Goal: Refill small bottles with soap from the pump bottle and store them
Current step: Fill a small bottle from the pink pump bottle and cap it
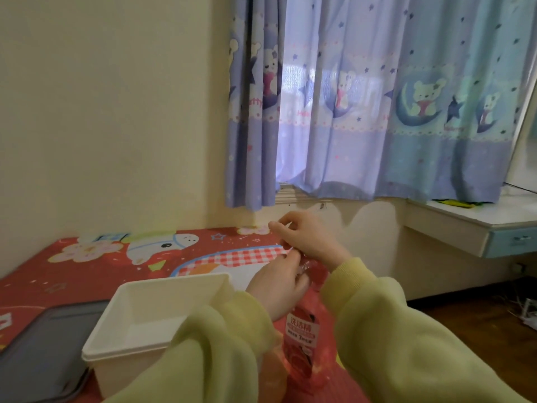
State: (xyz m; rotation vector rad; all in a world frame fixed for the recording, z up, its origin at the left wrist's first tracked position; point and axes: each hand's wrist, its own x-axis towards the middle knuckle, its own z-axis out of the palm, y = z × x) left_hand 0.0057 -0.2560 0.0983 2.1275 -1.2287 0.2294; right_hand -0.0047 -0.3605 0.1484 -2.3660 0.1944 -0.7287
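The red pump bottle [302,341], with a pink label, stands on the table's front part between my forearms. Its top is hidden behind my hands. My left hand [276,286] is curled round a small clear bottle [306,266] just above the pump bottle; only a sliver of it shows. Slightly higher and farther back, my right hand [311,238] pinches a tiny pale piece between thumb and forefinger. It looks like the bottle's cap, but it is too small to be sure.
A white plastic bin [139,324] stands open at my left, beside the pump bottle. A grey tray [43,347] lies at the front left edge. The table carries a red cartoon cloth [87,271]. A wall and curtain are behind, and a white desk [465,222] is at the right.
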